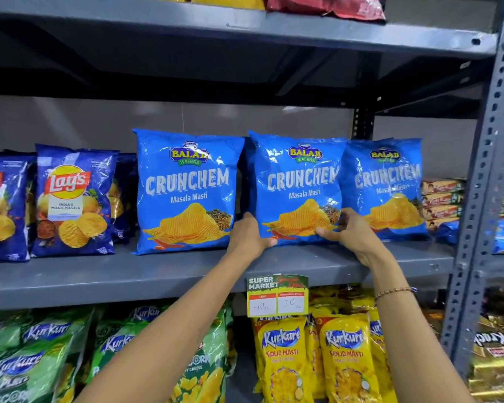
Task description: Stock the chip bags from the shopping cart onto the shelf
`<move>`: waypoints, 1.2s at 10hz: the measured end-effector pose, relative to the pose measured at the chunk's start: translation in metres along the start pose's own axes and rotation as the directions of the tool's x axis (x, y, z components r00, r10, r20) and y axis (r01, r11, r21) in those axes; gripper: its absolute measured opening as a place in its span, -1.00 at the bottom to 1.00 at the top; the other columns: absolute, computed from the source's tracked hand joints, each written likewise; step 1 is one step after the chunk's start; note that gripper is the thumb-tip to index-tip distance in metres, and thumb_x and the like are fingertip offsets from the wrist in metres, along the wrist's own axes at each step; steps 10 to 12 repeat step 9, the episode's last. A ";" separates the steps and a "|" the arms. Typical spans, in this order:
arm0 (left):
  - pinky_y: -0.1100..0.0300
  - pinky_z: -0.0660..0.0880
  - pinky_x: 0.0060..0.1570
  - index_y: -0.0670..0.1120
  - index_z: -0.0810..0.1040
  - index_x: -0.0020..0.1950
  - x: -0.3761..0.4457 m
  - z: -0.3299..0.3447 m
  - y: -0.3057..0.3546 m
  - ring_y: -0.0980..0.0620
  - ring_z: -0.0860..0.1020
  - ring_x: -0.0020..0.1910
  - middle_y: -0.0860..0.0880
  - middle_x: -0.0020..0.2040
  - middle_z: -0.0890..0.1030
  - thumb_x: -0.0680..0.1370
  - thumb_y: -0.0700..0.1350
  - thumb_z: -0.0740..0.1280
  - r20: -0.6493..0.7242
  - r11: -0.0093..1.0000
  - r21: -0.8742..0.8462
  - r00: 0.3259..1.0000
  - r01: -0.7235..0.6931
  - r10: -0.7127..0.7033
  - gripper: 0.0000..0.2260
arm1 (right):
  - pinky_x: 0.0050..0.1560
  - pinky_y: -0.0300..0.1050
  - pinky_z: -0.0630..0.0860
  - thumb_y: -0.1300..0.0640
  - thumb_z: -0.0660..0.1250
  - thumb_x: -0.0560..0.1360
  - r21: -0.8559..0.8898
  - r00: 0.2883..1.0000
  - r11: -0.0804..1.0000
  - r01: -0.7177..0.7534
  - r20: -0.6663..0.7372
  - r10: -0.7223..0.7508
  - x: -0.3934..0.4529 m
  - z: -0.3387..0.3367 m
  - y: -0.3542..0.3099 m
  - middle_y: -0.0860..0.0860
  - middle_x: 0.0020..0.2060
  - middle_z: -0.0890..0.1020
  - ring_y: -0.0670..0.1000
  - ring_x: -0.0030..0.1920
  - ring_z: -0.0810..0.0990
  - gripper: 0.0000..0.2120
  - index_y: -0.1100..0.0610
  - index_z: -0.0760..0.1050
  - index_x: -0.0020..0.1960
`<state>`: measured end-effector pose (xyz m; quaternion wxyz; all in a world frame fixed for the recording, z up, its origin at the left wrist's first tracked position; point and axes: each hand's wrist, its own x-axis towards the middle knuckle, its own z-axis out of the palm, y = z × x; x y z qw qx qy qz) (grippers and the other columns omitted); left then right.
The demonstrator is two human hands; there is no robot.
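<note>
Three light blue Crunchem chip bags stand upright on the grey middle shelf [128, 274]. The middle Crunchem bag [298, 181] is gripped at its bottom corners: my left hand [249, 232] holds the lower left corner and my right hand [349, 231] holds the lower right corner. Its base rests at the shelf surface. To its left, a little apart, stands the left Crunchem bag [186, 193]. The right Crunchem bag [390, 187] is partly overlapped by the middle one. The shopping cart is out of view.
Dark blue Lay's bags [70, 202] fill the shelf's left end. Biscuit packs [441, 202] are stacked at the right end by the perforated steel upright [480, 184]. A price tag [277, 296] hangs from the shelf edge. Kurkure bags [344, 359] fill the shelf below.
</note>
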<state>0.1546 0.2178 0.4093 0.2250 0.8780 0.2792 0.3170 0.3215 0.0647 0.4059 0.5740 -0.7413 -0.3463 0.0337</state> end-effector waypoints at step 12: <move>0.09 0.35 -0.23 -0.22 0.49 0.04 -0.044 -0.025 0.016 -0.16 0.56 -0.04 -0.18 -0.08 0.62 0.53 -0.01 0.34 -0.204 0.972 0.226 0.973 -0.058 0.106 -0.73 | 0.26 0.06 0.41 0.17 0.48 0.41 -0.132 0.981 0.990 0.041 -0.184 -0.065 -0.029 0.003 -0.016 0.21 0.36 0.42 0.19 0.31 0.44 -0.29 0.23 0.21 0.44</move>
